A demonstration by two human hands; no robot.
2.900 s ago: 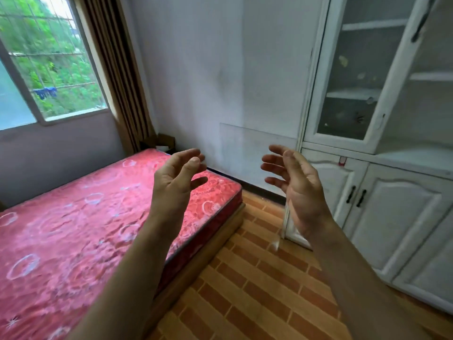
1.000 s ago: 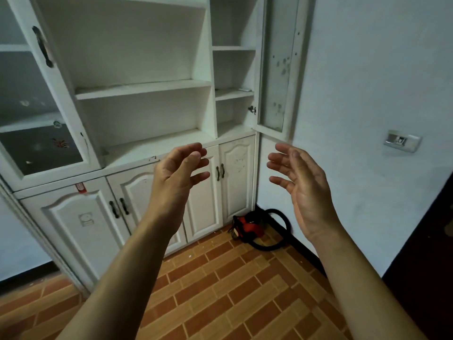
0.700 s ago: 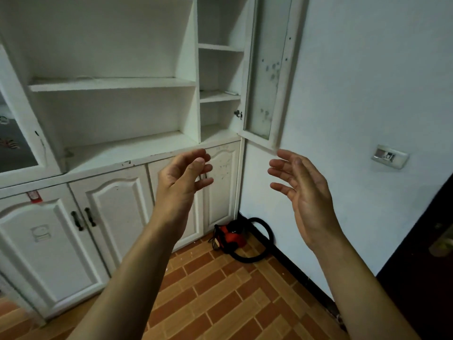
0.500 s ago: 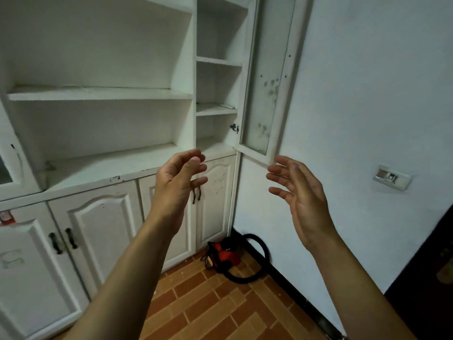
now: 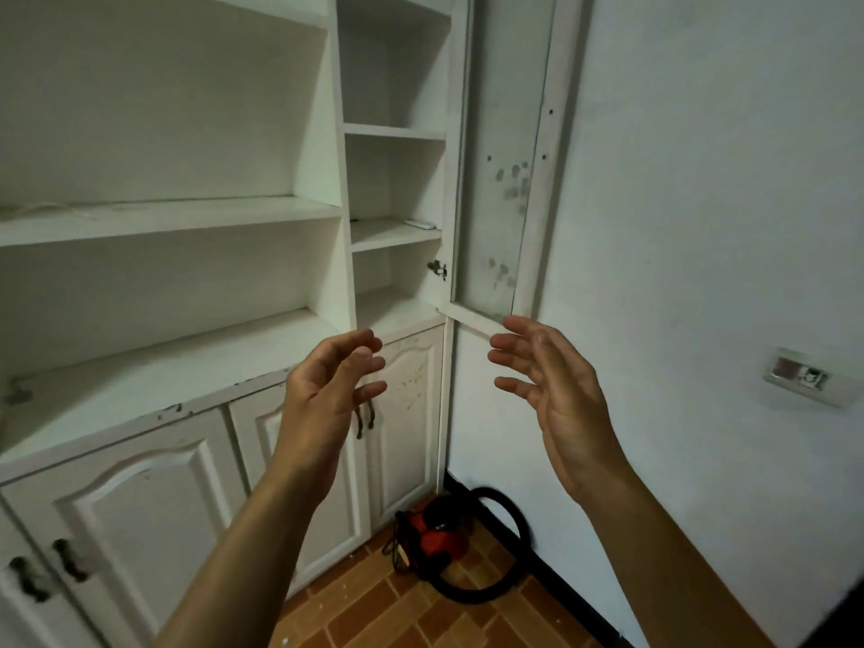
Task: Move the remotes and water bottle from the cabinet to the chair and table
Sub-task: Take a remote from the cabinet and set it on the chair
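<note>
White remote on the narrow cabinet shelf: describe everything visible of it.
The slim white remote lies flat on the middle shelf in the narrow right-hand compartment of the white cabinet, towards the shelf's right end, near the open glass door. It looks like plastic; its buttons are too small to make out. Only the shelf touches it. The left hand and right hand, both open and empty, are lower in view and apart from it.

A room in a home: a white cabinet (image 5: 196, 217) with shelves and doors, tiled floor (image 5: 397, 610), plastered wall (image 5: 701, 226), wall socket (image 5: 802, 377).
</note>
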